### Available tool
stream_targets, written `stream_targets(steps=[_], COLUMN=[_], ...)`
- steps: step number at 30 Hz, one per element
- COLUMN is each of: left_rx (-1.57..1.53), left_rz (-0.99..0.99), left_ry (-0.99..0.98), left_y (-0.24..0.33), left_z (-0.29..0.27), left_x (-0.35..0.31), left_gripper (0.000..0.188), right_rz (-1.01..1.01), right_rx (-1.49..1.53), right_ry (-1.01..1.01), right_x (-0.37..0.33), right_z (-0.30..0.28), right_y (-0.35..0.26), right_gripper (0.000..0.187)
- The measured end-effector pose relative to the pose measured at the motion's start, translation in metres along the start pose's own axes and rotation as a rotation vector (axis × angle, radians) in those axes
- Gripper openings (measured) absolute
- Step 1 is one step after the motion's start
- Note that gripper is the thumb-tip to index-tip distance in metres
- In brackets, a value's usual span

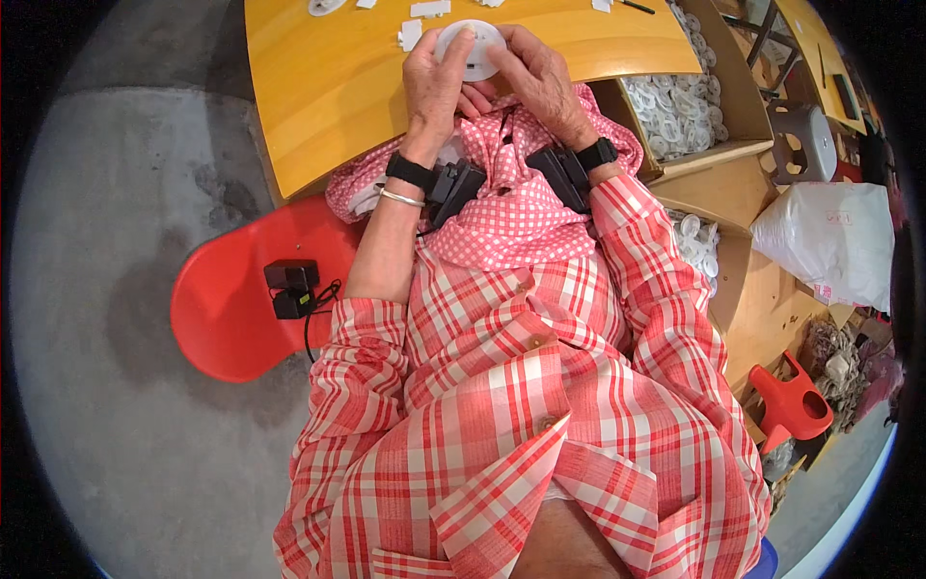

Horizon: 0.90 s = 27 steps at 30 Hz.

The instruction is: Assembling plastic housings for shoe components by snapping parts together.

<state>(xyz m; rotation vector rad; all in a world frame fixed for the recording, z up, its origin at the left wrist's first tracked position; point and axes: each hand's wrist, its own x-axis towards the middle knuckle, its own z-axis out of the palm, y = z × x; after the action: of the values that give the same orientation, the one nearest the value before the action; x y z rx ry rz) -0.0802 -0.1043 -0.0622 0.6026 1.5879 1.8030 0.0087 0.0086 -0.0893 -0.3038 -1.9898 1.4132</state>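
Note:
Both hands hold a round white plastic disc (476, 64) at the near edge of the yellow table. My left hand (431, 92) grips its left side, with the thumb lying on its face. Closed on the right side is my right hand (542, 82), its thumb and fingertips at the rim. A small dark slot shows low on the disc's face. Small white plastic pieces (430, 9) lie on the table (333, 92) just beyond the hands. One more white piece (410, 36) sits close to my left fingers. The undersides of my fingers are partly hidden.
Cardboard boxes to the right hold many white plastic parts (675, 111). A red stool (231, 299) at my left carries a black adapter (292, 288) with a cable. Farther right are a white sack (828, 241), a grey stool (810, 140) and a small red stool (793, 400).

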Motion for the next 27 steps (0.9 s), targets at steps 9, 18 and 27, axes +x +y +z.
stream_targets(steps=[9,18,27], left_rx=[0.091,0.152,0.036], left_rz=[0.040,0.031,0.061], left_ry=[0.055,0.014,-0.192], left_y=[0.004,0.004,0.002], left_z=[0.010,0.007,-0.002], left_x=[-0.002,-0.001,-0.005], left_gripper=[0.034,0.032,0.037], right_rz=[0.056,0.042,0.073], right_rx=[-0.064,-0.190,-0.275], right_ry=[-0.056,-0.031,0.085], right_x=[0.002,-0.001,0.005], right_z=[-0.005,-0.004,0.005], right_y=[0.003,-0.004,-0.005], right_gripper=[0.038,0.036,0.033])
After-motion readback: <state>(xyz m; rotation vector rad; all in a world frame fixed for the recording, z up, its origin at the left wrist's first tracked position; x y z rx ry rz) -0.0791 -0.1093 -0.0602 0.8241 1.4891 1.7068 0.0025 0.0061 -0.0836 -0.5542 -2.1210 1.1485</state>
